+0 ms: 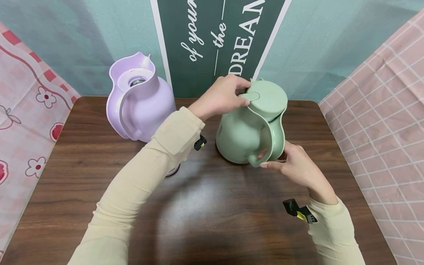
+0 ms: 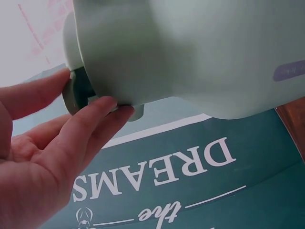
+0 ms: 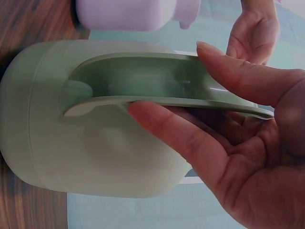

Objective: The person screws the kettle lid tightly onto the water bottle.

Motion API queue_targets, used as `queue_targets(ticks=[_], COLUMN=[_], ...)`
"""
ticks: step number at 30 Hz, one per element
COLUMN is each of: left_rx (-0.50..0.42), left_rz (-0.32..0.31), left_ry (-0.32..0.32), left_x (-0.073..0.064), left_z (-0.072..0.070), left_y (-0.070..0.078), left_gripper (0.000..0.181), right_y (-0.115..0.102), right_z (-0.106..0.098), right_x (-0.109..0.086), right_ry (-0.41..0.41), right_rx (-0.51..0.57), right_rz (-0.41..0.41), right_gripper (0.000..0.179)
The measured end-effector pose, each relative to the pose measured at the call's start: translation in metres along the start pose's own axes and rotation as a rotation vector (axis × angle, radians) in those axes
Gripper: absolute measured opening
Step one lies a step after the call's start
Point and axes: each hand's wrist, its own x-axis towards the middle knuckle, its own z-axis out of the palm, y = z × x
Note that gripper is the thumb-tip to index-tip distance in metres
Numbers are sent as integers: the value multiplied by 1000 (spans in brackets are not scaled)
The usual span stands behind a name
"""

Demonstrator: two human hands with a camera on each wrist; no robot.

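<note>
A pale green vacuum jug [image 1: 236, 136] stands on the table, its round lid [image 1: 269, 99] seated at the top and its handle [image 3: 109, 101] turned toward the right front. My left hand [image 1: 222, 95] pinches the lid's edge by the small tab between thumb and fingers. In the left wrist view, the fingertips [image 2: 107, 102] touch the jug's rim below that tab. Lower down, my right hand [image 1: 299, 167] holds the handle, thumb on one side and fingers on the other. Part of the right hand's fingers is hidden behind the handle.
To the left is a lilac jug [image 1: 152, 103] with no lid over its mouth; my left forearm covers part of it. Behind the wooden table [image 1: 212, 213] hangs a teal cloth with a lettered dark panel [image 1: 212, 40]. A pink checked cloth [image 1: 381, 110] borders the right.
</note>
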Motion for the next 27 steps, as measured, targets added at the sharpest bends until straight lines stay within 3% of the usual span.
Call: queue_targets(ticks=[20, 27], left_rx=[-41, -52], left_rz=[-29, -108], left_ry=[102, 118], left_x=[7, 3], left_z=[4, -1], left_y=[-9, -7], left_gripper=[30, 34], right_y=[1, 0], right_z=[1, 0], right_x=[0, 1], right_ry=[5, 8], right_rx=[4, -5], right_rz=[-12, -11], right_gripper=[22, 23])
